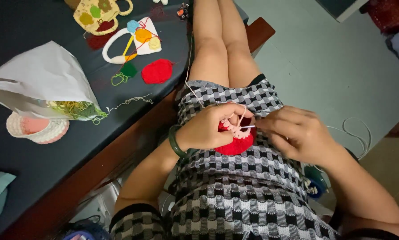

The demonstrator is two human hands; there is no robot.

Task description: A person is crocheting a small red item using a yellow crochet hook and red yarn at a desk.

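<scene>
Crochet work is sitting mid-progress in the person's lap: left hand (206,131) is clamping the red round piece (237,143), right hand (297,133) is pinching the hook (248,127) closed, working a pale pink edging (235,129) that is covering only part of the rim, by my judgement.

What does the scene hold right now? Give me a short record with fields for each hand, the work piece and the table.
left hand: grips the round red crochet piece with pale pink edging, over the lap
right hand: pinches a thin metal crochet hook at the piece's edge
wrist: dark green bangle on the left
yarn: pale strand runs up from the piece
table: dark top, with white paper bag, red crochet circle, pink-and-cream crochet basket
</scene>
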